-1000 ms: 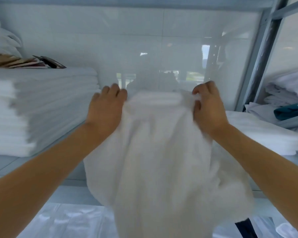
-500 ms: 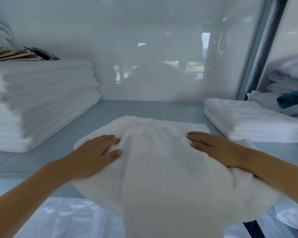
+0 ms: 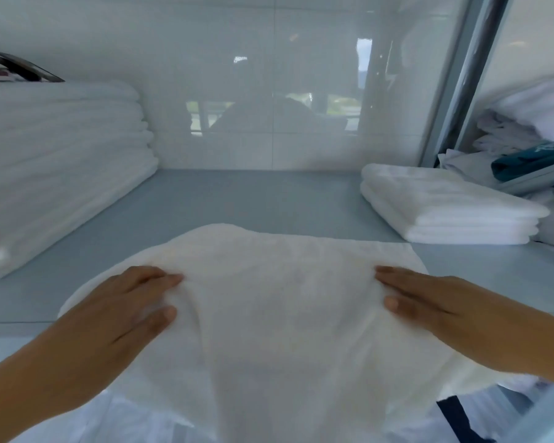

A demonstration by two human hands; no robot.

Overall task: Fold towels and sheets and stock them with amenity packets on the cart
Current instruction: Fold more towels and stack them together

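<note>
A white towel (image 3: 279, 302) lies spread over the front of the grey shelf (image 3: 253, 199), its near part hanging over the front edge. My left hand (image 3: 122, 308) rests flat on the towel's left side with fingers straight. On the towel's right side my right hand (image 3: 429, 298) presses down, fingers extended. A tall stack of folded white linen (image 3: 55, 174) stands at the left. A low pile of folded white towels (image 3: 442, 209) sits at the right.
Dark flat packets (image 3: 23, 70) lie on top of the left stack. A glossy white tiled wall (image 3: 269, 91) closes the back. A metal upright (image 3: 454, 81) stands at the right, with crumpled linen and a teal item (image 3: 531, 161) beyond it.
The towel, held up by its top corners a second ago, now lies on the shelf. Both hands have let go and slid apart outward across it, flat on the cloth.
</note>
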